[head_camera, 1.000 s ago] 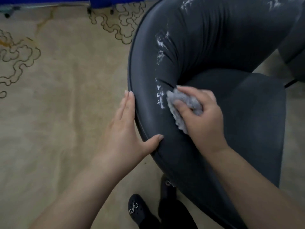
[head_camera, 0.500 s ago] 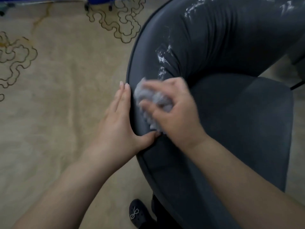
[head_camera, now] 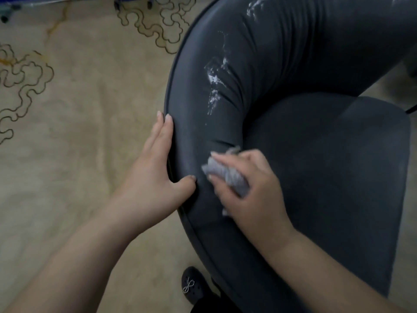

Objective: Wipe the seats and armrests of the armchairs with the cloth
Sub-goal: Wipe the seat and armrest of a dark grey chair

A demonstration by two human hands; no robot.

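Wiping low on the armrest, right beside the seat edge.

My left hand (head_camera: 155,175) lies flat along the outer piped rim of the dark armrest (head_camera: 203,123), fingers straight, thumb hooked over; open carpet (head_camera: 79,132) lies beyond it. My right hand (head_camera: 248,190) has its fingers curled round the bunched grey cloth (head_camera: 228,176), pressing it where armrest meets seat (head_camera: 327,166). White streaks (head_camera: 214,86) mark the armrest higher up. Half a second ago the cloth was nearer the outer rim.

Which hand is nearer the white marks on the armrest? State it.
Left. The left hand rests flat on the armrest's outer edge, just below the white marks; the right hand, gripping the cloth, sits lower, by the seat.
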